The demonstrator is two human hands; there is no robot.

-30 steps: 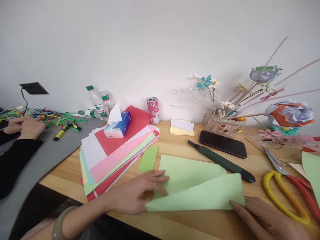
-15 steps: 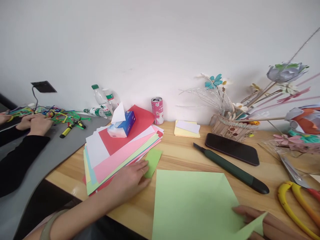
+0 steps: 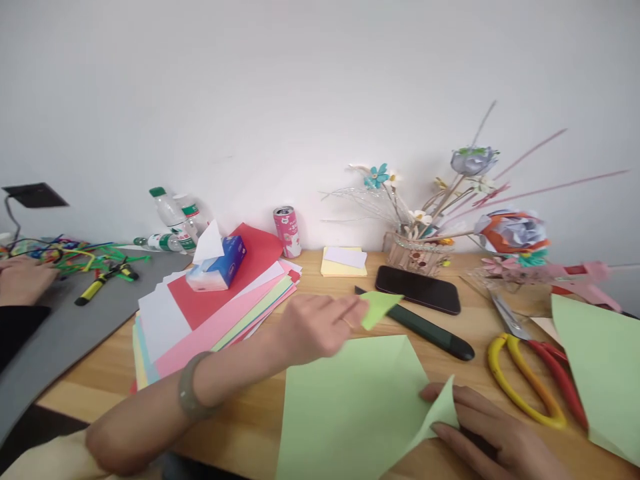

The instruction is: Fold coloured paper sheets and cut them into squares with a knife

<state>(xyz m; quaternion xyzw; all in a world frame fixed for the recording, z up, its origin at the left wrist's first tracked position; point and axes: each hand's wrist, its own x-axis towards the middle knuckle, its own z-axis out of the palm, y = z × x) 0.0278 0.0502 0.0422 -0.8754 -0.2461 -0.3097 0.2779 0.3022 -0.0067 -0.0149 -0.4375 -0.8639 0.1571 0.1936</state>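
Note:
My left hand (image 3: 320, 325) is raised above the table, fingers closed on a small bright green piece of paper (image 3: 381, 308). Below it lies a large pale green sheet of paper (image 3: 345, 410) with a crease near its far right corner. At that sheet's right edge, my right hand (image 3: 493, 427) grips a turned-up corner between thumb and fingers. A dark green utility knife (image 3: 433, 335) lies beyond the sheet, partly covered from view by the small green piece. Yellow-and-red scissors (image 3: 530, 373) rest to the right of my right hand.
Left is a stack of coloured paper (image 3: 185, 340) with a tissue box (image 3: 220, 263) on it. Along the wall stand a pink can (image 3: 287, 231), small cards (image 3: 344, 260), a phone (image 3: 417, 289) and a flower basket (image 3: 420, 253). Another person's hand (image 3: 25, 280) is at far left.
My left hand has lifted the small green paper off the table beside the stack and carried it right, over the pale green sheet. My right hand stays at the sheet's corner. The view has swung right.

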